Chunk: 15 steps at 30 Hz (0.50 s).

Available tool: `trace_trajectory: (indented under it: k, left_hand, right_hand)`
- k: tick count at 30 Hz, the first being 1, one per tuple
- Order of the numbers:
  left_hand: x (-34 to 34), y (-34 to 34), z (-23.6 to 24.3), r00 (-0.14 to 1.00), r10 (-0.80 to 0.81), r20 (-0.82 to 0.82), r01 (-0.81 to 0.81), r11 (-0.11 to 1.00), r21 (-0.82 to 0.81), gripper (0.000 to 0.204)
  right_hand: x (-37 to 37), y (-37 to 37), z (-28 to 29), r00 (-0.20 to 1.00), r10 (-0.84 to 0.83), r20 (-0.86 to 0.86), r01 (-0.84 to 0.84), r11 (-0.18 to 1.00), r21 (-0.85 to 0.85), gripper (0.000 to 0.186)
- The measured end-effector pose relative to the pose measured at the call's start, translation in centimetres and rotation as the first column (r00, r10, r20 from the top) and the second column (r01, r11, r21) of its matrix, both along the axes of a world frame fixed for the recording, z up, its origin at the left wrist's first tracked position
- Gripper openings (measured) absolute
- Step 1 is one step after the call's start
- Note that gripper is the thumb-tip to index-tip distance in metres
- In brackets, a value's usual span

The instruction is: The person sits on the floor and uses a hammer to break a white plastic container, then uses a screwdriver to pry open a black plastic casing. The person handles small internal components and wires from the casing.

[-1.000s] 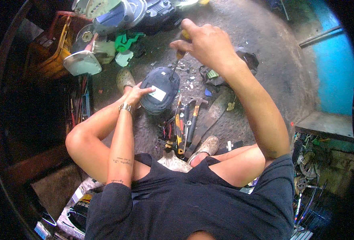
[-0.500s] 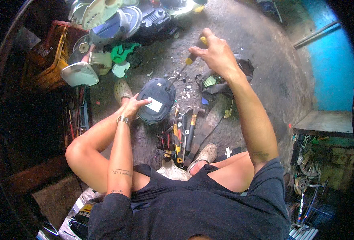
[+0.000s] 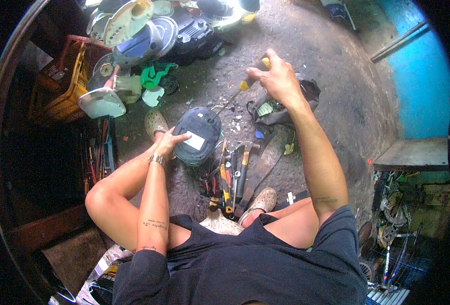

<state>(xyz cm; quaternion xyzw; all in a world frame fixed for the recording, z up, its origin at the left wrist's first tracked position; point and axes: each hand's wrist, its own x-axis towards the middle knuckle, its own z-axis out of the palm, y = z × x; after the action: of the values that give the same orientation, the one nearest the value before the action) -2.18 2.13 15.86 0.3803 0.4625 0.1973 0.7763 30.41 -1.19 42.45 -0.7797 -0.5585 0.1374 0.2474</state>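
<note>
A dark, rounded appliance base [image 3: 202, 120] with a white label [image 3: 195, 141] rests on the ground between my feet. My left hand [image 3: 170, 143] grips its left side, the thumb lying over the label. In my right hand [image 3: 280, 84] is a screwdriver [image 3: 243, 85] with a yellow and black handle, held by the fingers around its upper part. Its long shaft slants down to the far right part of the base, and the tip meets the dark surface there. Whether it sits in a screw hole cannot be made out.
Hand tools, among them a hammer [image 3: 243, 165], lie in front of me. Beyond my right hand sits a dark bag [image 3: 306, 96]. Plastic appliance parts [image 3: 146, 38] are piled at the far left beside an orange crate [image 3: 75, 84]. Small debris dots the ground; a shelf [image 3: 413, 154] stands at right.
The screwdriver leans a little more to the right, and my right hand has shifted slightly that way. My left hand keeps its hold on the base. The whole view has moved slightly.
</note>
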Motion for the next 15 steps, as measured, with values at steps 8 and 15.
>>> trace_trajectory:
  k: [8,15]
  left_hand:
    - [0.1,0.1,0.7,1.0,-0.004,-0.026,0.004,1.0,-0.001,0.077]
    - [-0.4,0.2,0.8,0.997,-0.047,0.063,0.049,0.998,-0.026,0.071]
  right_hand:
    - [-2.2,-1.0,1.2,0.958,0.133,0.253,-0.156,0.985,0.072,0.048]
    - [-8.8,-1.0,6.0,0.784,0.319,0.532,-0.263,0.948,-0.182,0.046]
